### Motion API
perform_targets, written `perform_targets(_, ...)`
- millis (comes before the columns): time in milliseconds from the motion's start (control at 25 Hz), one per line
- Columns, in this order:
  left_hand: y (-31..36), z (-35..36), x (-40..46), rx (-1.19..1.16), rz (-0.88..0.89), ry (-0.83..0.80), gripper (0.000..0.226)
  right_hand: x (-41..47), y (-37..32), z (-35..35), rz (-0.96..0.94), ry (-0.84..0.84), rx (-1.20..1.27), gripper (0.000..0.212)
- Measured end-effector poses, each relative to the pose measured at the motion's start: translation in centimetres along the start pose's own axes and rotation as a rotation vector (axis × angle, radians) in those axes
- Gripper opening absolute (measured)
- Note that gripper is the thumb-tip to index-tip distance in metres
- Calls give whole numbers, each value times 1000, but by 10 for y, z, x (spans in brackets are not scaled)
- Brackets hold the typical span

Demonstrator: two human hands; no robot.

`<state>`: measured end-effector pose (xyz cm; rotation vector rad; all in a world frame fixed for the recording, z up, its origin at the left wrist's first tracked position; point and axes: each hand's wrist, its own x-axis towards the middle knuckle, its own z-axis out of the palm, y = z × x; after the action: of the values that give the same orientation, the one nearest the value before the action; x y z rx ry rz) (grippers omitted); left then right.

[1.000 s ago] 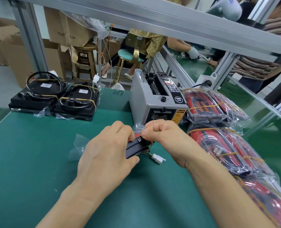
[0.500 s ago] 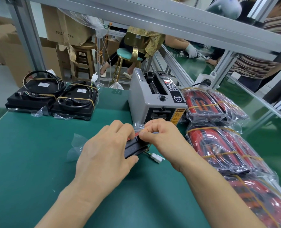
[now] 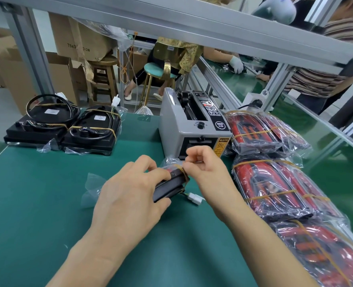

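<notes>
My left hand [image 3: 128, 195] grips a small black part [image 3: 168, 186] in a clear plastic bag, just above the green table [image 3: 26, 204]. A tan rubber band [image 3: 181, 169] runs over the part's far end. My right hand [image 3: 204, 168] pinches that band with thumb and fingertips at the part's top right corner. A white connector [image 3: 195, 198] on short wires hangs from the part and rests on the table. Most of the part is hidden under my left fingers.
A grey tape dispenser [image 3: 192, 129] stands just behind my hands. Bagged red and black parts [image 3: 270, 189] bound with rubber bands lie stacked along the right. Two black units with coiled cables [image 3: 63, 127] sit at the far left. An empty clear bag [image 3: 92, 189] lies left of my hand. People work beyond the frame.
My right hand has lifted slightly and drawn the rubber band over the part's end. My left hand keeps its grip in the same place.
</notes>
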<state>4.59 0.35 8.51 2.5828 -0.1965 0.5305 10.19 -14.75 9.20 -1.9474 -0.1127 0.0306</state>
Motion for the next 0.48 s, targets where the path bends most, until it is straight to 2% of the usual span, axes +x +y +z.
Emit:
perform_targets(120, -1, 0, 3, -18, -4, 25, 34, -3, 7, 10, -51, -38, -78, 21)
perform_targets(200, -2, -1, 4, 1, 9, 26, 35, 0, 8, 15, -45, -6, -21, 15)
perform_targets(320, -5, 1, 6, 59, 55, 27, 47, 5, 10, 13, -8, 6, 83, 21)
perform_targets(480, -7, 5, 4, 251, 103, -45, 63, 12, 11, 8, -5, -24, 88, 27)
